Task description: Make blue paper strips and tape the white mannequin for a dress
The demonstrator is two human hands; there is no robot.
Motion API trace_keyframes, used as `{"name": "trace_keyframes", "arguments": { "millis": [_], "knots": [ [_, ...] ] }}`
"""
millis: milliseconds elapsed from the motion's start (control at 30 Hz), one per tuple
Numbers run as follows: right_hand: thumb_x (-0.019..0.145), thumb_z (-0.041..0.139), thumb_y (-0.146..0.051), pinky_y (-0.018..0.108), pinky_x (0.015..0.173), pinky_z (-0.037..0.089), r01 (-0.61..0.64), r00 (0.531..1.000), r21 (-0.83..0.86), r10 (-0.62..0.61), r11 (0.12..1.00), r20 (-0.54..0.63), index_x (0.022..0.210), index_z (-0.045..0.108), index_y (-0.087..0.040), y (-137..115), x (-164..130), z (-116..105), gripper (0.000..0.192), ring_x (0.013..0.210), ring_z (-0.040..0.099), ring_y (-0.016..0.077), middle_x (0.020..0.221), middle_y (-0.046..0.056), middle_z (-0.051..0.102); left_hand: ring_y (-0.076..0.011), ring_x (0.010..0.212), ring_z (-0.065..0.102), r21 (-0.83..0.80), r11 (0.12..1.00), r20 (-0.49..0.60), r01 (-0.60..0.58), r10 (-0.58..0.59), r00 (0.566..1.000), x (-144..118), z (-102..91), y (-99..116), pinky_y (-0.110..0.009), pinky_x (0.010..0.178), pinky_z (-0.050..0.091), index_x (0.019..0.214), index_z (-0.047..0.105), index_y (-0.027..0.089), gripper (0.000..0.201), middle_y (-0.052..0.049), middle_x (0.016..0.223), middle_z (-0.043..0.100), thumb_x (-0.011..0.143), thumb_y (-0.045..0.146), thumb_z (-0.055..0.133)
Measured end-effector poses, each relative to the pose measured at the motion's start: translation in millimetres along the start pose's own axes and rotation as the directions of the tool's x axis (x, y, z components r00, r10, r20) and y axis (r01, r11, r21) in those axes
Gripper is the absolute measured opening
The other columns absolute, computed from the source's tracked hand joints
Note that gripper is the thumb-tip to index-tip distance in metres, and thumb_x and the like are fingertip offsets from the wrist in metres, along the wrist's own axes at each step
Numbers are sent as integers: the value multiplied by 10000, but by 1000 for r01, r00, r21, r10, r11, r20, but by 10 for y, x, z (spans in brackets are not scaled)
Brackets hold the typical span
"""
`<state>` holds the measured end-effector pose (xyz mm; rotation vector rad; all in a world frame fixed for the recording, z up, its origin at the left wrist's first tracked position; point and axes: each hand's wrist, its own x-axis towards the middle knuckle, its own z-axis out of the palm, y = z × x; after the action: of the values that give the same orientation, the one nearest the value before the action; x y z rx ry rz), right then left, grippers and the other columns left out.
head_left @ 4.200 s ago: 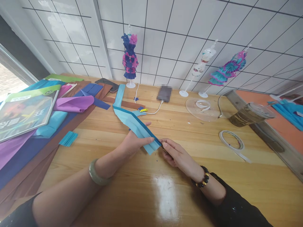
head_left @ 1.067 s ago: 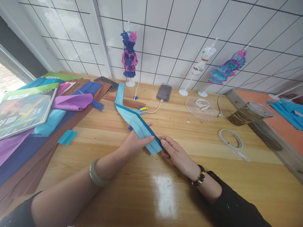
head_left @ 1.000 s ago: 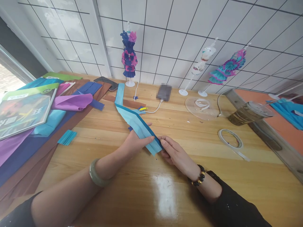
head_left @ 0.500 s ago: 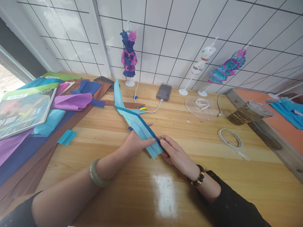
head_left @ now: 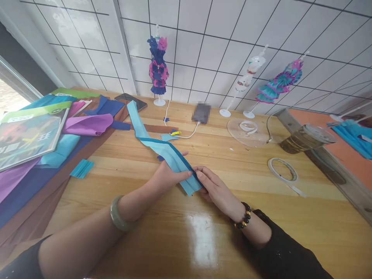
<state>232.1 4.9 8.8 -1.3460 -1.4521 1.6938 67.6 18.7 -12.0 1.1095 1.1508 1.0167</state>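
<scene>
Head view: at the near edge of a wooden table (head_left: 203, 240), a person's left hand (head_left: 167, 178) and right hand (head_left: 215, 190) meet over a light-blue paper strip (head_left: 171, 157) with a darker blue edge. The left hand pinches the strip's near end between thumb and fingers; the right hand's fingertips (head_left: 199, 172) press together on the same end from the other side. The strip runs away from the hands, up and to the left, its far end lying near a phone (head_left: 130, 101). The work appears to be at the folding or pleating of the strip's near end; the next move likely calls for a firm crease with both hands keeping the layers lined up. To the left lie sheets of coloured paper (head_left: 87, 124) and a booklet (head_left: 27, 135). To the right sit a tape roll (head_left: 283, 170) and a cup (head_left: 308, 140). Along the tiled wall stand small dress forms, one in a navy-and-pink paper dress (head_left: 158, 66), another in a teal fan-like one (head_left: 277, 83).
</scene>
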Motion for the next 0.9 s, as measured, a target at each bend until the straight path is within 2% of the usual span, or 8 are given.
{"name": "trace_keyframes", "arguments": {
  "millis": [600,800,900],
  "knots": [
    [848,403,-505,203,391,194,40,999,-56,-40,998,-1,940,470,-213,12,6,-7,314,464,255,69,608,-58,310,-154,754,535,-27,1000,17,5,-4,1000,-7,0,20,-275,701,460,1214,466,165,653,1,764,550,620,269,717],
    [845,400,-505,207,398,201,45,999,-74,-46,996,-8,943,475,-208,24,7,-11,322,459,245,69,609,-60,312,-149,748,543,-128,991,-23,40,-43,999,-25,16,61,-288,717,466,1203,464,130,601,-8,766,550,662,281,679],
    [841,400,-513,209,403,210,55,998,-77,-56,995,-9,925,474,-209,14,7,-9,324,463,248,70,612,-59,315,-140,718,530,-115,993,-36,35,-40,999,-16,15,58,-273,686,460,1191,475,131,612,4,734,536,636,258,699]
  ]
}}
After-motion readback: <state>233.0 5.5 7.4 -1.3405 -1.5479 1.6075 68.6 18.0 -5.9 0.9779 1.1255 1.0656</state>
